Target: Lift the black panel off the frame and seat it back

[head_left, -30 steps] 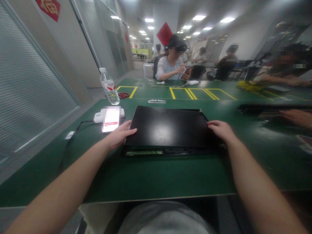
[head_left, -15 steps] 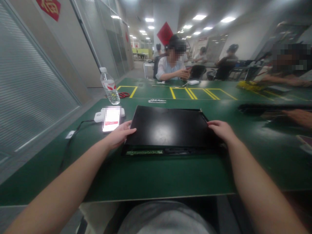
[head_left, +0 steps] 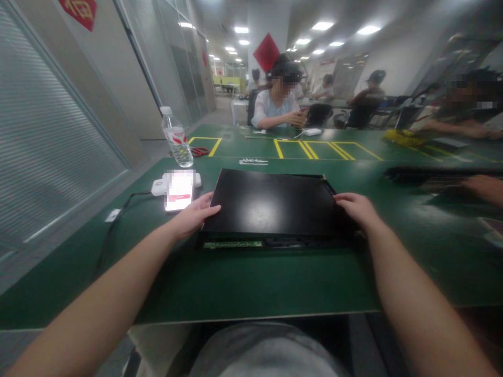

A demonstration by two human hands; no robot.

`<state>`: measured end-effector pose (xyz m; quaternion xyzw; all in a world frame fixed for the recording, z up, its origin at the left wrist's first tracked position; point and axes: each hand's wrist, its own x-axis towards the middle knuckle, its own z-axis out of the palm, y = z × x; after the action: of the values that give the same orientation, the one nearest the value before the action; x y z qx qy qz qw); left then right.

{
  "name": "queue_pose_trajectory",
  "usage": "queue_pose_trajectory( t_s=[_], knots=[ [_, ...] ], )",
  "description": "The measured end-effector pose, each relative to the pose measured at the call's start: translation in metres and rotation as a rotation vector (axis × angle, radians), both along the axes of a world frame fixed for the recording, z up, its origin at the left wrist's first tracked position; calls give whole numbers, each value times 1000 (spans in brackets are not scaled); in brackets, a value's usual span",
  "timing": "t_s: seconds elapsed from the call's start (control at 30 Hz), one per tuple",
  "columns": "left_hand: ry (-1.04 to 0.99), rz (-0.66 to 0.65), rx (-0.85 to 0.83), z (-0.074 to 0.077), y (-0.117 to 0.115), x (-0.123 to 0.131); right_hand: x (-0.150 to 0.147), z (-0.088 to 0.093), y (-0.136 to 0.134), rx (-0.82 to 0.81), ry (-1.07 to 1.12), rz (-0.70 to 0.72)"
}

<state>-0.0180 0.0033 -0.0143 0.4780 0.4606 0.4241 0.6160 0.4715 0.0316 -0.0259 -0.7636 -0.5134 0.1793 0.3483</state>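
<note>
Looks half-done from here: at the frame's centre, a glossy black rectangular panel (head_left: pixel 271 204) lies askew over a shallow black casing (head_left: pixel 306 243), its green circuit strip (head_left: pixel 232 244) uncovered; what's left, I can't tell. The panel spans the grip, left hand (head_left: pixel 196 214) clamped on one edge, right hand (head_left: pixel 357 209) pinching the other.

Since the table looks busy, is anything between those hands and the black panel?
Nothing visible: the left hand and right hand touch opposite edges of the black panel. The phone lies beside the left hand.
</note>
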Motion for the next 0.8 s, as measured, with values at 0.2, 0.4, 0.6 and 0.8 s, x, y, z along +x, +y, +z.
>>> queue_pose_trajectory(
  t_s=[0.2, 0.4, 0.6, 0.8],
  knots=[
    [-7, 12, 21, -4, 1, -1, 1, 0, 0, 8, 24, -8],
    [-43, 66, -3, -10, 5, 1, -1, -2, 0, 20, 34, -16],
    [6, 215, 3, -5, 1, 16, 0, -3, 1, 23, 27, 1],
    [-6, 244, 2, -1, -2, 21, -3, -1, 0, 29, 47, -5]
  ],
)
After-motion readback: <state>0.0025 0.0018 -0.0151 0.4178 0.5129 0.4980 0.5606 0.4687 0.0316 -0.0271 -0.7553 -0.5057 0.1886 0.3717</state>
